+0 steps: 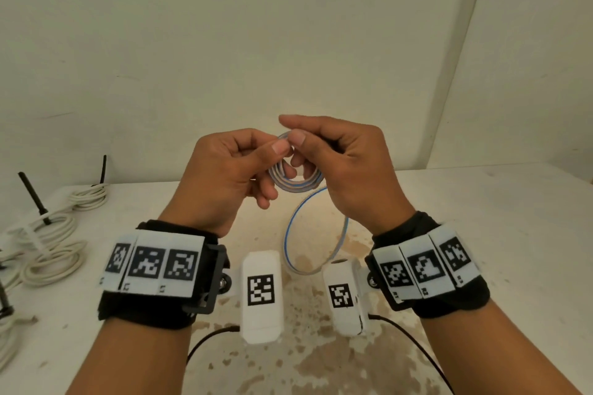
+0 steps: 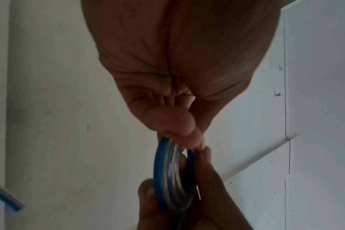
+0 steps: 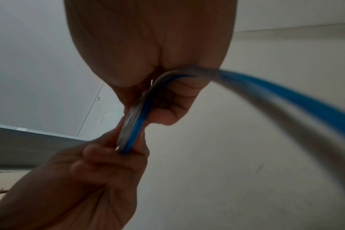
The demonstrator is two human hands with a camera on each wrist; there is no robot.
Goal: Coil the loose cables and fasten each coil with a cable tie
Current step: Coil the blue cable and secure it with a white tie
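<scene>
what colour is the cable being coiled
Blue and white flat cable, held by both hands; clearest in the left wrist view.

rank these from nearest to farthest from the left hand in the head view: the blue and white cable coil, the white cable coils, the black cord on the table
1. blue and white cable coil: pinched by the left hand itself.
2. white cable coils: on the table's far left.
3. black cord: near edge, below the wrists.
The last two are nearly too close to call.

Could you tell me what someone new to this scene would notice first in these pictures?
Both hands, left hand and right hand, pinch a small blue-and-white flat cable coil held up mid-frame, its loose tail looping down to the stained table. At far left lie white cable coils, at least one already cinched with a cable tie.
</scene>
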